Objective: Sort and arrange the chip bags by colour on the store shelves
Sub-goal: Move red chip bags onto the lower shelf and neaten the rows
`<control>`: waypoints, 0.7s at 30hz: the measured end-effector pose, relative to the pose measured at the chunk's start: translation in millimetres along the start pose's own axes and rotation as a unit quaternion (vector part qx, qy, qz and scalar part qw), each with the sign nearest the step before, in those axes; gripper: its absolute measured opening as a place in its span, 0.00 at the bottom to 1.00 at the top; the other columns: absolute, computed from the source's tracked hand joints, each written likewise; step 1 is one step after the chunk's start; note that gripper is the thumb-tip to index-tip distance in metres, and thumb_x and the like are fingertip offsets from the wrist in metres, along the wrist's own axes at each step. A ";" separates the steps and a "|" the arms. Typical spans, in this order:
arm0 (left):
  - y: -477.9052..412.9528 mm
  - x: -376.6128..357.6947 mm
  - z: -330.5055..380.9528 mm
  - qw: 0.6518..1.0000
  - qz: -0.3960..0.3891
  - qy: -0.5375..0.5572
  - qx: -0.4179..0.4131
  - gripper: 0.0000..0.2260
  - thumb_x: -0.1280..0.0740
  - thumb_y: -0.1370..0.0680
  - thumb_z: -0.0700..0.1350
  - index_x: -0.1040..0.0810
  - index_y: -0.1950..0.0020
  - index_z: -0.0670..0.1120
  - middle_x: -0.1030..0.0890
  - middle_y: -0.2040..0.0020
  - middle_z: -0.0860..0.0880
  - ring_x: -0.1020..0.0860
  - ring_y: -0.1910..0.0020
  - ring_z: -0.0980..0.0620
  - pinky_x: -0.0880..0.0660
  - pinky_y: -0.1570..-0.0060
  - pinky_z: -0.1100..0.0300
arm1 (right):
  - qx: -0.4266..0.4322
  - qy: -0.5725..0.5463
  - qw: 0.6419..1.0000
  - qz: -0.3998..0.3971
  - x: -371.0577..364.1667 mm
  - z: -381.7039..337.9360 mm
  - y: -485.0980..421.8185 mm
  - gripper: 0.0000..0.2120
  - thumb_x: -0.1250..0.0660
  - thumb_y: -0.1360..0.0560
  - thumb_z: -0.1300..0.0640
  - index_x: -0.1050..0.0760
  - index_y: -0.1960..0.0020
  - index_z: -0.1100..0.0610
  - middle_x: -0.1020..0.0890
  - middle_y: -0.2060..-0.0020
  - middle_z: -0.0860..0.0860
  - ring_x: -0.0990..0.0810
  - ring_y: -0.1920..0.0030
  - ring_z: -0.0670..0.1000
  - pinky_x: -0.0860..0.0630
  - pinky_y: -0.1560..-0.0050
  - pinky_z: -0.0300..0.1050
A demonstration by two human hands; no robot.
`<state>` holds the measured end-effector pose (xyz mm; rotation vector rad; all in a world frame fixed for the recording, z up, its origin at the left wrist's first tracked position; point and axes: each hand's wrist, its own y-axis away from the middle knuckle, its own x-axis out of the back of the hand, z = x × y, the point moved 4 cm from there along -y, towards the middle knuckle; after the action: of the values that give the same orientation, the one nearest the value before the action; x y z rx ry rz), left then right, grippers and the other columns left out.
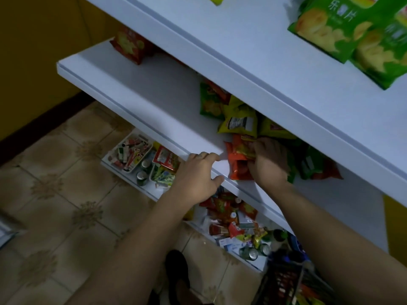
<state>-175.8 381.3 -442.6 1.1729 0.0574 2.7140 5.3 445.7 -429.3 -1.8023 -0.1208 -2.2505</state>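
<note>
The orange chip bag [236,164] lies under the fingers of our right hand [267,164], which are curled onto its right-hand side and pinch the crumpled foil there, so this hand already has it. Our left hand [198,175] holds nothing. Its fingers are loosely spread above the front lip of the middle shelf [154,102] and the thumb sits below that lip, though we cannot tell whether it touches the lip. The bag sits between the two hands, touching the right one and just beside the left fingertips. Its long axis runs from the shelf's front edge back toward the wall. We judge the coming move turns on this: the bag can be drawn toward the left, where the shelf is bare, with the left hand close enough to take its free side. Just beyond the right hand's fingertips lie the yellow bags [240,119], and farther back a green bag [208,102]. To that hand's right, dark green bags [308,164] are heaped against it. Well off to the left of both hands stands a red bag [130,44]. On the upper shelf [242,51], above and to the right, rest bright green bags [326,29].
</note>
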 end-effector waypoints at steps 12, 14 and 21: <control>-10.7 -67.3 13.0 0.993 -0.110 0.019 0.024 0.17 0.33 0.25 0.54 0.25 0.39 0.50 0.21 0.45 0.48 0.23 0.46 0.47 0.24 0.49 0.52 | 0.084 -0.126 0.987 0.056 29.3 3.1 48.5 0.17 0.23 0.41 0.60 0.26 0.57 0.57 0.22 0.59 0.55 0.23 0.58 0.60 0.30 0.69 0.47; -11.0 -60.1 13.2 0.993 -0.106 0.032 0.031 0.15 0.33 0.24 0.52 0.24 0.39 0.49 0.21 0.45 0.49 0.23 0.45 0.47 0.24 0.48 0.51 | 0.107 -0.139 0.982 0.062 30.3 3.6 58.9 0.17 0.23 0.41 0.60 0.26 0.56 0.57 0.22 0.57 0.55 0.23 0.57 0.59 0.30 0.64 0.47; 0.7 -12.3 12.7 0.988 -0.038 0.104 0.111 0.17 0.42 0.18 0.52 0.29 0.31 0.49 0.23 0.36 0.47 0.23 0.43 0.50 0.27 0.49 0.59 | 0.120 -0.184 0.972 0.088 41.4 5.1 67.6 0.18 0.22 0.40 0.61 0.25 0.55 0.57 0.21 0.53 0.55 0.23 0.52 0.58 0.27 0.56 0.48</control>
<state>-158.5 377.9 -442.6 0.9113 0.4352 2.8066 18.7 375.6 -394.4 -1.9848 -0.2765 -1.6847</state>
